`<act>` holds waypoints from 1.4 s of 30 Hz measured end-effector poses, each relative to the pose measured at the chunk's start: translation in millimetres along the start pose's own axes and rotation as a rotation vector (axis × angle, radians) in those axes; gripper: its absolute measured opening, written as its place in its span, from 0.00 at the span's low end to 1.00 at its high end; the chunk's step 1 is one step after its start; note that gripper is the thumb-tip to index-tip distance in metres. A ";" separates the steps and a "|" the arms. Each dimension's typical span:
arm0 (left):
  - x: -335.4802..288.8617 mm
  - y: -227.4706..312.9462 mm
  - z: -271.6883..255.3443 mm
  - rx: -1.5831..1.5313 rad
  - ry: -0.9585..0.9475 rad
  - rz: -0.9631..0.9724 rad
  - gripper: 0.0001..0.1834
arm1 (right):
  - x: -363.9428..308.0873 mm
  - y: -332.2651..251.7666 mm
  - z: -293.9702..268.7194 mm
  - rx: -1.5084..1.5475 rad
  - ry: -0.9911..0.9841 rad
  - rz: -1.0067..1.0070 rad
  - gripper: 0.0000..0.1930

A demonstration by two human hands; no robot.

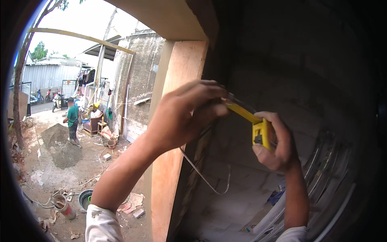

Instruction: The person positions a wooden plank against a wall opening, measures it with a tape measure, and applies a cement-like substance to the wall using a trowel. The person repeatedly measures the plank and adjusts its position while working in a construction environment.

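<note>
My right hand (pixel 282 143) grips the yellow case of a tape measure (pixel 260 133), its thumb on the near side by a black part. A stretch of yellow blade (pixel 242 111) runs out of the case, up and left to my left hand (pixel 191 109). The fingers of my left hand are closed round the blade's end, slightly blurred, and they hide its tip. Both hands are raised in front of a doorway's wooden frame (pixel 187 64); my left wrist crosses its pale upright board.
A thin cable (pixel 205 177) hangs in a loop below my hands. Long pale strips or pipes (pixel 318 173) lean in the dark room at right. Outside stand a person in a green shirt (pixel 73 115), a sand heap (pixel 60 141), a bucket (pixel 84 198) and a stained cylindrical container (pixel 63 206).
</note>
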State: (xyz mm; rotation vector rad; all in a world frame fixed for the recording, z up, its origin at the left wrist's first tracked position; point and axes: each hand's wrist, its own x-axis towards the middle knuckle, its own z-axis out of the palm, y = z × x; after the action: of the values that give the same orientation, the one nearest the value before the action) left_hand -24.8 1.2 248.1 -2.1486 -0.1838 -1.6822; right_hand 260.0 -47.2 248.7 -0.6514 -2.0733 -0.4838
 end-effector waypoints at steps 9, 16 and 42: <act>-10.9 -33.9 49.6 0.668 0.008 -0.518 0.53 | 54.5 89.7 66.1 1.358 0.787 0.624 0.24; -26.5 -42.5 42.6 0.700 -0.005 -0.508 0.48 | 90.2 68.6 119.0 0.809 0.853 0.011 0.38; -31.1 -47.2 45.8 0.711 0.021 -0.482 0.47 | 119.0 54.0 159.9 0.161 0.871 -0.224 0.37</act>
State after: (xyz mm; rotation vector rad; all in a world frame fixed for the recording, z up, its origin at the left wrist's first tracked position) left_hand -8.1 66.4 220.6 -1.6079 -1.1769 -1.5332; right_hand 135.2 116.1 268.4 -0.0633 -1.3287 -0.5862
